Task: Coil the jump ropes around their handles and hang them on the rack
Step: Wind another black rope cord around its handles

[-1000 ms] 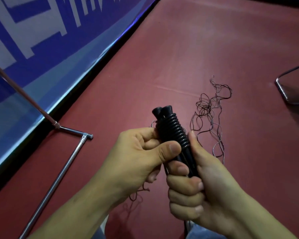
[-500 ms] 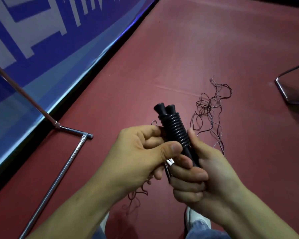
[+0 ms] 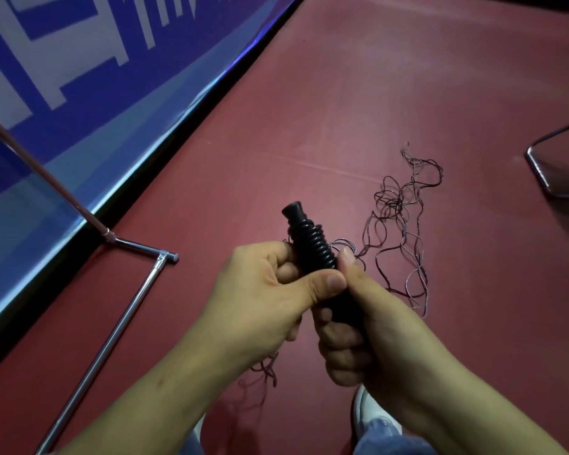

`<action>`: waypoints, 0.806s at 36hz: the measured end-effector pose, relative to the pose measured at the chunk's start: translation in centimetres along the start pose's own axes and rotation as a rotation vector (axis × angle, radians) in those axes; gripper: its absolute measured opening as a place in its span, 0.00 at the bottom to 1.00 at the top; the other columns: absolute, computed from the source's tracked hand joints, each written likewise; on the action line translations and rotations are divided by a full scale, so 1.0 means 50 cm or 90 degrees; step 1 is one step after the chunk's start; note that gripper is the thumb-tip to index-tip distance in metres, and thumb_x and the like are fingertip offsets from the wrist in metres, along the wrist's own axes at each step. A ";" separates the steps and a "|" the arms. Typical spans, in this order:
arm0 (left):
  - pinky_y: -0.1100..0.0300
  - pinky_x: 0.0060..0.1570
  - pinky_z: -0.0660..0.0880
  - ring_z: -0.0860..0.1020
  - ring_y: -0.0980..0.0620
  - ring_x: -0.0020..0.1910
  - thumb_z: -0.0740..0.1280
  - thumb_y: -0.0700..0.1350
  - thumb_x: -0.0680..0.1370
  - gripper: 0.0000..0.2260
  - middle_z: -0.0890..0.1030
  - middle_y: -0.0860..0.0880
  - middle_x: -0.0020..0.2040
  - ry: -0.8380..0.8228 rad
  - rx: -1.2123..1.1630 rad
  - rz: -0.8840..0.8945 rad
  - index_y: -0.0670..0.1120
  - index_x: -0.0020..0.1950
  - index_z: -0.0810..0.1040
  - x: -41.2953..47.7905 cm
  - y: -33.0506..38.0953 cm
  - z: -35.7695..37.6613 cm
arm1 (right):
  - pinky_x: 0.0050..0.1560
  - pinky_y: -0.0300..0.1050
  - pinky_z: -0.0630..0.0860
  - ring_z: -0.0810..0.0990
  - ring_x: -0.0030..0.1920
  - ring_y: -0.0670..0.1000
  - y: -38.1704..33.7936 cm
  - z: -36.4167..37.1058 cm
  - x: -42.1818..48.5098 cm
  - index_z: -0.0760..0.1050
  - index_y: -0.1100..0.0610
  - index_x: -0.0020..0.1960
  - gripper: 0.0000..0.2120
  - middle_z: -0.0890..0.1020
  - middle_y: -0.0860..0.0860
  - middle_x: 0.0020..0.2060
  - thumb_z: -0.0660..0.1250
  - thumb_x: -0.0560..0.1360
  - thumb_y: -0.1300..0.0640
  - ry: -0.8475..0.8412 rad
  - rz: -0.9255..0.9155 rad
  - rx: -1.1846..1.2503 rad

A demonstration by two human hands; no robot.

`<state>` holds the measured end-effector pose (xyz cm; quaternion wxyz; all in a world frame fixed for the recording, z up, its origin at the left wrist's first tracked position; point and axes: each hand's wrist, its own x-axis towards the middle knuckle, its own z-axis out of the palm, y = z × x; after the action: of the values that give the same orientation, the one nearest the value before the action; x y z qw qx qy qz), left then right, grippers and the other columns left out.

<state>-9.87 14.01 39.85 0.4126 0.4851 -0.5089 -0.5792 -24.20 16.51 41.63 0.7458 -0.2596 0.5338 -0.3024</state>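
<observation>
The black ribbed jump rope handles (image 3: 311, 243) stand upright between both hands, pressed together as one bundle. My left hand (image 3: 263, 297) grips them from the left, thumb laid across the front. My right hand (image 3: 365, 326) wraps the lower part from the right, thumb up along the side. The thin dark rope (image 3: 399, 224) lies in a loose tangle on the red floor to the right and trails toward the handles. More rope strands (image 3: 266, 371) hang under my left hand.
The chrome rack (image 3: 112, 326) has a base tube on the floor at left and an upright pole (image 3: 40, 169) slanting up to the left. A blue and white banner (image 3: 79, 77) lines the wall. A metal frame (image 3: 546, 178) lies at the right edge. My shoe (image 3: 372, 412) shows below.
The handles have turned so that only one tip shows at the top instead of two. My left thumb has moved further across the front of the handles; my right fingers have regripped lower.
</observation>
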 end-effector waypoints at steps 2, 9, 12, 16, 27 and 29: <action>0.60 0.25 0.68 0.70 0.49 0.22 0.75 0.53 0.65 0.16 0.81 0.46 0.30 -0.030 -0.025 0.003 0.44 0.46 0.83 -0.002 0.004 -0.004 | 0.25 0.36 0.49 0.50 0.23 0.47 0.016 -0.007 -0.001 0.69 0.54 0.33 0.31 0.56 0.48 0.24 0.58 0.68 0.25 -0.046 0.016 0.061; 0.61 0.26 0.66 0.67 0.52 0.20 0.76 0.45 0.72 0.08 0.81 0.40 0.33 -0.071 -0.078 0.006 0.42 0.48 0.84 0.002 0.001 -0.013 | 0.19 0.33 0.56 0.58 0.16 0.44 0.001 -0.027 0.000 0.73 0.56 0.35 0.34 0.64 0.48 0.17 0.58 0.75 0.25 -0.227 0.090 0.266; 0.63 0.22 0.62 0.65 0.53 0.20 0.75 0.42 0.72 0.10 0.79 0.38 0.32 -0.034 -0.120 -0.025 0.38 0.49 0.83 -0.001 -0.002 -0.009 | 0.21 0.36 0.60 0.62 0.16 0.48 0.004 -0.027 0.006 0.75 0.61 0.36 0.38 0.69 0.55 0.19 0.51 0.76 0.27 -0.101 0.020 0.087; 0.64 0.22 0.64 0.67 0.54 0.21 0.76 0.37 0.73 0.07 0.83 0.41 0.33 0.002 -0.074 -0.033 0.41 0.50 0.84 -0.002 -0.003 -0.002 | 0.30 0.45 0.74 0.76 0.28 0.57 0.012 -0.027 0.016 0.82 0.64 0.45 0.36 0.80 0.63 0.33 0.54 0.77 0.31 0.034 -0.090 -0.065; 0.63 0.24 0.65 0.66 0.52 0.20 0.73 0.43 0.75 0.08 0.82 0.48 0.34 -0.068 -0.118 -0.014 0.42 0.53 0.82 -0.007 -0.006 0.013 | 0.29 0.41 0.51 0.55 0.21 0.45 0.021 -0.018 0.009 0.73 0.68 0.63 0.38 0.62 0.49 0.24 0.58 0.77 0.33 -0.001 -0.094 0.161; 0.66 0.22 0.63 0.64 0.55 0.19 0.72 0.44 0.74 0.12 0.81 0.48 0.34 -0.100 -0.166 -0.032 0.42 0.56 0.82 -0.008 -0.005 0.016 | 0.29 0.40 0.50 0.55 0.19 0.44 0.024 -0.014 0.008 0.79 0.64 0.50 0.33 0.62 0.48 0.23 0.57 0.78 0.33 -0.010 -0.102 0.197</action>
<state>-10.58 14.56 39.68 0.4162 0.3933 -0.4480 -0.6866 -24.55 16.99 40.34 0.7547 -0.1857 0.4524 -0.4372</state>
